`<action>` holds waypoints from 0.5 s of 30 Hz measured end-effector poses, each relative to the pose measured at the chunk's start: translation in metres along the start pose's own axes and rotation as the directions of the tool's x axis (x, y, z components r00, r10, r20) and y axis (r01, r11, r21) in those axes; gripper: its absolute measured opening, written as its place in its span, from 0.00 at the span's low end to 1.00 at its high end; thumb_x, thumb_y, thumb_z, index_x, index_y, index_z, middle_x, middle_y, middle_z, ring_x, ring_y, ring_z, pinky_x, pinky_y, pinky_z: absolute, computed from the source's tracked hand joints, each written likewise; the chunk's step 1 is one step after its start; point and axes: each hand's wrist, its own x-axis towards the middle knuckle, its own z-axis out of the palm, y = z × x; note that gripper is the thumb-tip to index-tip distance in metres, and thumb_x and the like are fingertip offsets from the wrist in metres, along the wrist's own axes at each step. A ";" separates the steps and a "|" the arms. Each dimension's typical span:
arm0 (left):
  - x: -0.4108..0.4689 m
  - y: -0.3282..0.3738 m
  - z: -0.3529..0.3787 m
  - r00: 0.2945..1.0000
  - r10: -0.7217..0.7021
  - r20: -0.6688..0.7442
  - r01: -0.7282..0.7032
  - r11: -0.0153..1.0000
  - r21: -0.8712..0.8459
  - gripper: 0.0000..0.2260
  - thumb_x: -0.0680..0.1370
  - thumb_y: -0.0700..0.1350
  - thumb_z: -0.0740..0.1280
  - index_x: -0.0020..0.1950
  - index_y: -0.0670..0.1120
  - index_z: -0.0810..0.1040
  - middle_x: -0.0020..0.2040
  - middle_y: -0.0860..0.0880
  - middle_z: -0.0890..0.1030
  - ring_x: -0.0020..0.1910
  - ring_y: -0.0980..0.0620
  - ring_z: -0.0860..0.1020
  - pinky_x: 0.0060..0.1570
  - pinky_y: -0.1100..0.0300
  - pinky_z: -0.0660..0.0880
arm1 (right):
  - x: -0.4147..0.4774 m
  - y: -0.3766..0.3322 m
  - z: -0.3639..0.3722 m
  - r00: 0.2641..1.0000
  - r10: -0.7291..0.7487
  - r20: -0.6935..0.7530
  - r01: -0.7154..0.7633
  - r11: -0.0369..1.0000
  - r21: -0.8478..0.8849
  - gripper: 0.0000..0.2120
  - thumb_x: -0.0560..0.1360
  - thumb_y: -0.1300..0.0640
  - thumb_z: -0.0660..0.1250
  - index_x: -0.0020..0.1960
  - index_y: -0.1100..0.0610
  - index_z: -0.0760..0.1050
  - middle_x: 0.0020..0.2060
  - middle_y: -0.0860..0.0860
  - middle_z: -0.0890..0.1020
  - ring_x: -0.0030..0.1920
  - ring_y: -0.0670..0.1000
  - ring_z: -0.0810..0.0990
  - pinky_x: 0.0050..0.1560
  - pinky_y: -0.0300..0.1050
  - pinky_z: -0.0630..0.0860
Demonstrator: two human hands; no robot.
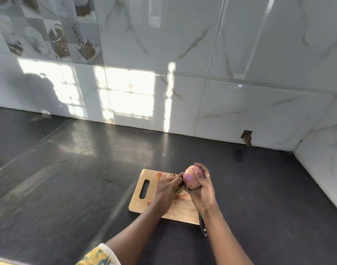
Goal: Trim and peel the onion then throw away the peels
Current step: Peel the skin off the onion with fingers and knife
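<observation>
Dark, glossy stone countertop [68,178] runs up to a wall of grey marble-patterned tiles [240,54] lit by window light. Above it, the pinkish-purple round onion [193,177] is held in the air over the far right part of a pale wooden cutting board with a slot handle [142,201]. The right hand [203,192] cups the onion from the right and underneath, fingers curled round it. The left hand [168,190] has its fingertips bunched against the onion's left side, apparently pinching a flap of dry skin.

The step looks to be peeling, partly done: patches of brownish skin remain on the bulb. To do it well, the left hand should catch the skin at a trimmed end and draw it along the bulb in strips, while the right hand turns the onion to bring up unpeeled patches. Working over the board should keep scraps together with the orange-brown papery peels [180,197] already lying there, easing disposal. A dark-handled knife [202,226] lies at the board's near right corner, partly hidden by the right forearm.
</observation>
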 end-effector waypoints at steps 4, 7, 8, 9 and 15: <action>0.000 0.004 0.001 0.999 -0.023 0.025 0.026 0.995 -0.092 0.07 0.76 0.39 0.66 0.43 0.41 0.84 0.46 0.41 0.81 0.47 0.49 0.80 0.45 0.64 0.79 | 0.001 0.000 -0.001 1.000 -0.008 0.009 0.008 1.000 0.028 0.32 0.50 0.52 0.85 0.51 0.52 0.77 0.46 0.57 0.79 0.43 0.58 0.79 0.40 0.48 0.79; -0.001 0.004 0.000 0.999 -0.021 0.048 0.026 0.994 -0.110 0.08 0.75 0.39 0.67 0.40 0.42 0.85 0.46 0.40 0.81 0.47 0.48 0.79 0.46 0.62 0.79 | 0.001 0.001 -0.002 1.000 -0.006 0.009 0.006 1.000 0.031 0.32 0.51 0.52 0.84 0.51 0.52 0.77 0.46 0.57 0.79 0.45 0.59 0.79 0.42 0.49 0.79; -0.001 0.004 0.000 0.999 -0.026 0.044 0.031 0.993 -0.117 0.08 0.75 0.39 0.66 0.40 0.42 0.84 0.45 0.40 0.81 0.47 0.48 0.79 0.45 0.62 0.79 | 0.001 0.001 -0.002 1.000 -0.008 0.009 0.008 0.999 0.033 0.32 0.51 0.52 0.84 0.51 0.52 0.77 0.46 0.57 0.80 0.45 0.60 0.79 0.43 0.49 0.79; 0.000 0.004 -0.001 0.999 -0.029 0.038 0.033 0.992 -0.123 0.09 0.76 0.39 0.66 0.40 0.42 0.84 0.45 0.40 0.81 0.47 0.48 0.79 0.46 0.61 0.79 | 0.001 0.002 -0.003 1.000 -0.012 0.014 0.011 0.999 0.035 0.31 0.51 0.52 0.84 0.51 0.52 0.77 0.46 0.57 0.80 0.45 0.60 0.79 0.43 0.49 0.79; 0.003 0.002 -0.001 0.999 -0.037 -0.002 0.036 0.994 -0.099 0.07 0.76 0.38 0.65 0.44 0.36 0.81 0.46 0.38 0.77 0.46 0.47 0.77 0.46 0.62 0.78 | -0.002 0.001 -0.001 0.999 -0.026 0.027 0.024 0.998 0.053 0.30 0.55 0.55 0.83 0.53 0.54 0.75 0.43 0.57 0.81 0.42 0.58 0.81 0.38 0.48 0.79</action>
